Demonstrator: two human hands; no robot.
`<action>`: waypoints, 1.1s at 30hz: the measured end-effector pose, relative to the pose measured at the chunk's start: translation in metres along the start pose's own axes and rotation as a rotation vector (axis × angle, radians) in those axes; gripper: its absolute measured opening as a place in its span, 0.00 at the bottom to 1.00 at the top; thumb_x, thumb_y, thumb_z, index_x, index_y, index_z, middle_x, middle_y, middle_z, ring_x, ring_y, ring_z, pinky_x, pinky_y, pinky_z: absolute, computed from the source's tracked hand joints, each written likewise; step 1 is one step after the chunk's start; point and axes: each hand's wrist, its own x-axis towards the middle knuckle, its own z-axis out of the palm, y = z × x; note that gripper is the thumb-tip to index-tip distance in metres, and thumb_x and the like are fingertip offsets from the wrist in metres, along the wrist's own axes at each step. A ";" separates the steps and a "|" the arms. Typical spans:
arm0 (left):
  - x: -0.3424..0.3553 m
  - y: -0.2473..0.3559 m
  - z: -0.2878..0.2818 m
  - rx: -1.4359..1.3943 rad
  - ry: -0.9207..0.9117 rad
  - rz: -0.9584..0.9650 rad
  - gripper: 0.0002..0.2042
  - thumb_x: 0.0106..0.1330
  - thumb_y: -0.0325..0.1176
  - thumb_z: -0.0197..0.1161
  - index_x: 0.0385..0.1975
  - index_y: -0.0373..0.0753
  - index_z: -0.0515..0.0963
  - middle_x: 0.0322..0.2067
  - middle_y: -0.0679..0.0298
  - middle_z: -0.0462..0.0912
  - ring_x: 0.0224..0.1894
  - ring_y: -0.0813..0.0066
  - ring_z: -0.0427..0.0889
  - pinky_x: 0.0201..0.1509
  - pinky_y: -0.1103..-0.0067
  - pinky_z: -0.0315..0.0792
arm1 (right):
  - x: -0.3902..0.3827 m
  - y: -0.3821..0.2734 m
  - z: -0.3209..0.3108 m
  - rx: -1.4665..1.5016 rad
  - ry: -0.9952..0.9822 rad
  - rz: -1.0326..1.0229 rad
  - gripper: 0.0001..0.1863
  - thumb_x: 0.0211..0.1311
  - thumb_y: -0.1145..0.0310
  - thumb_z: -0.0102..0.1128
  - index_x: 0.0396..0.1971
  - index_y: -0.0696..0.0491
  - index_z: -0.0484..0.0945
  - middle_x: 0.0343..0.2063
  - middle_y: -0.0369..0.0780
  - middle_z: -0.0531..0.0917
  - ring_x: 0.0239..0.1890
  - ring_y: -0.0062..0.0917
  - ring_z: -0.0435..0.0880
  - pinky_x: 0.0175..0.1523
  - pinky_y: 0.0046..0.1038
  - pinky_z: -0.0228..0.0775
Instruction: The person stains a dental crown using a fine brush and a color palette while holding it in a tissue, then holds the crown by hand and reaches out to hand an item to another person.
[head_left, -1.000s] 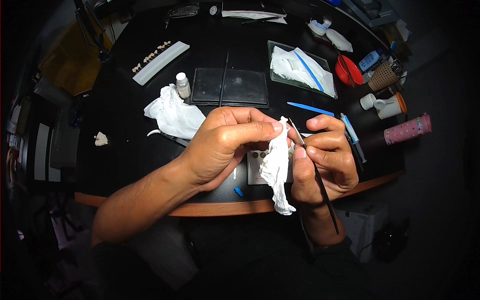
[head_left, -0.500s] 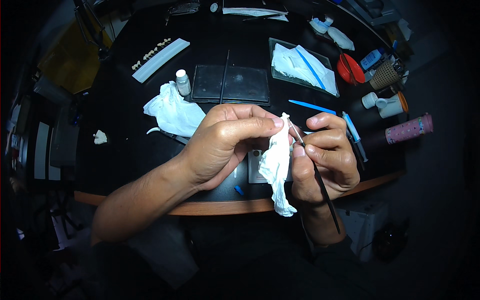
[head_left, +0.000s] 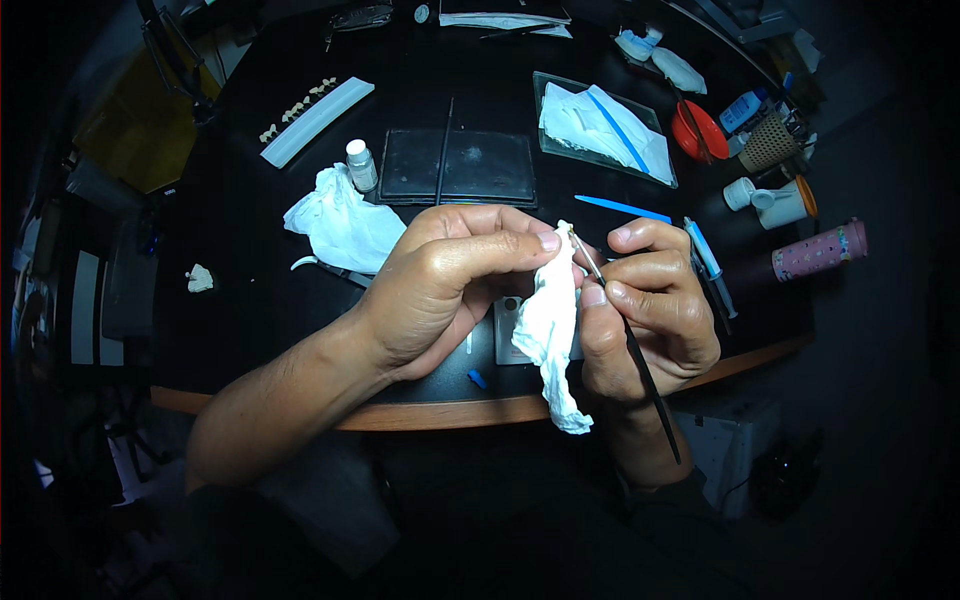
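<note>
Left hand (head_left: 440, 290): thumb and forefinger pinched on top of white tissue (head_left: 548, 330), tissue hanging down from pinch, over near edge of surface (head_left: 250, 230).

Right hand (head_left: 650, 305): fingers (head_left: 640, 270) clamped pen-style on thin dark brush (head_left: 625, 335).

Brush long axis: diagonal, tip up-left, handle down-right past wrist.

Tip touches tissue top, just right of left thumb.

Tissue lies between both hands; left nearer.

Counted: two bare hands, left hand (head_left: 440, 290) and right hand (head_left: 650, 310); two crumpled white tissues, one held (head_left: 548, 335), one on the desk (head_left: 340, 222); one thin black brush (head_left: 640, 365); one small white-capped bottle (head_left: 361, 165).
</note>
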 end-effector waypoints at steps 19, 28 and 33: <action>-0.001 0.004 0.003 0.093 0.026 0.022 0.11 0.67 0.35 0.59 0.40 0.34 0.78 0.31 0.58 0.85 0.35 0.76 0.85 0.48 0.79 0.78 | -0.013 0.002 -0.052 0.073 0.145 0.247 0.06 0.47 0.82 0.54 0.26 0.56 0.70 0.18 0.41 0.78 0.32 0.24 0.74 0.50 0.31 0.67; 0.002 0.003 0.005 0.175 0.044 0.041 0.11 0.67 0.37 0.59 0.38 0.36 0.76 0.30 0.59 0.85 0.32 0.78 0.85 0.41 0.82 0.80 | -0.059 -0.011 -0.097 0.002 0.021 0.737 0.07 0.41 0.83 0.50 0.14 0.54 0.67 0.14 0.37 0.75 0.28 0.21 0.69 0.39 0.25 0.63; 0.001 0.003 0.003 0.196 0.061 0.046 0.11 0.67 0.38 0.59 0.39 0.36 0.76 0.30 0.58 0.85 0.33 0.76 0.86 0.43 0.81 0.80 | -0.060 -0.008 -0.097 0.011 -0.063 0.747 0.08 0.40 0.84 0.47 0.12 0.53 0.66 0.13 0.36 0.74 0.26 0.19 0.67 0.32 0.22 0.59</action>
